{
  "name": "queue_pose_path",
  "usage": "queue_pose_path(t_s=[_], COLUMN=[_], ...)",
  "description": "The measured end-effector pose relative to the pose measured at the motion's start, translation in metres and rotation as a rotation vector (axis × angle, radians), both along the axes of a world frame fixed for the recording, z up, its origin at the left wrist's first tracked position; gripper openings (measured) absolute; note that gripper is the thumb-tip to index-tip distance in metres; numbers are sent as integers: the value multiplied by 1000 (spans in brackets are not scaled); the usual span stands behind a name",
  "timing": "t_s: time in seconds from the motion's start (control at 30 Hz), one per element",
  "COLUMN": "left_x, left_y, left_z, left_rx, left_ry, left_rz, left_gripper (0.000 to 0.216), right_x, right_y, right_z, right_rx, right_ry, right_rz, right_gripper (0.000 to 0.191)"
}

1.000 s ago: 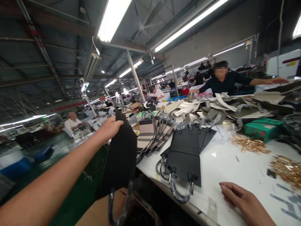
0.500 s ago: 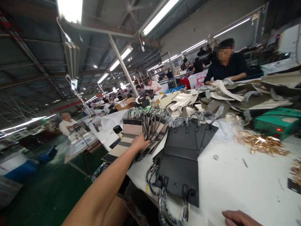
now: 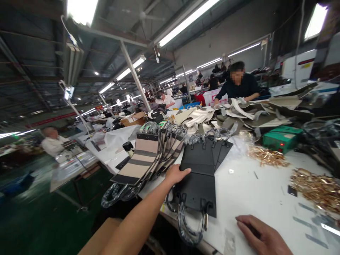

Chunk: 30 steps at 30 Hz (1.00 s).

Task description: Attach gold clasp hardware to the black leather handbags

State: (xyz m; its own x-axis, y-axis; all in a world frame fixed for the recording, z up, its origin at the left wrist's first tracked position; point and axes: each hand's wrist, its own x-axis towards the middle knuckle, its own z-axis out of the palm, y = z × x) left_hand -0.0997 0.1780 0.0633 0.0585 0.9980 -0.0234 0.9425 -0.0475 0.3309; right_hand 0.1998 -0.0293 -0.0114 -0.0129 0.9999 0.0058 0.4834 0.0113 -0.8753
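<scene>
My left hand (image 3: 175, 174) is at the left edge of a black bag panel (image 3: 198, 180), its thumb lying over the top face and its fingers hidden at the edge, closed on it. Two looped handles wrapped in clear plastic (image 3: 190, 226) hang from the panel's near end, past the table edge. To the left lies a fanned stack of beige-and-grey striped bag panels (image 3: 140, 156), also with wrapped handles. Over the white tabletop, my right hand (image 3: 261, 233) hangs loosely curled with thumb and fingers apart, holding nothing.
A green box with a red light (image 3: 283, 138) stands at the back right. Piles of gold metal pieces (image 3: 316, 187) lie nearby. Grey-and-white cut pieces (image 3: 239, 111) are heaped at the back, with a co-worker (image 3: 237, 85) behind them. The white table (image 3: 239, 194) has a near edge.
My left hand has left the striped panels and moved right onto the black panel's edge. More of my right hand has come into view. The camera has turned a little right.
</scene>
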Motion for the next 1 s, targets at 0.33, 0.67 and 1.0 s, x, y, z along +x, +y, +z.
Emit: queue_pose_path(t_s=[0.33, 0.67, 1.0], left_x=[27, 64, 98], left_y=[2, -78, -166], left_z=[7, 79, 86], left_rx=[74, 106, -272], left_ry=[-212, -994, -1554], left_rz=[149, -197, -219], left_gripper=[58, 32, 48], right_x=[-12, 11, 15], right_y=[-7, -6, -47], right_z=[24, 28, 100], right_rx=[103, -75, -30], right_ry=[71, 706, 881], right_rz=[-47, -232, -70], right_gripper=[32, 68, 50])
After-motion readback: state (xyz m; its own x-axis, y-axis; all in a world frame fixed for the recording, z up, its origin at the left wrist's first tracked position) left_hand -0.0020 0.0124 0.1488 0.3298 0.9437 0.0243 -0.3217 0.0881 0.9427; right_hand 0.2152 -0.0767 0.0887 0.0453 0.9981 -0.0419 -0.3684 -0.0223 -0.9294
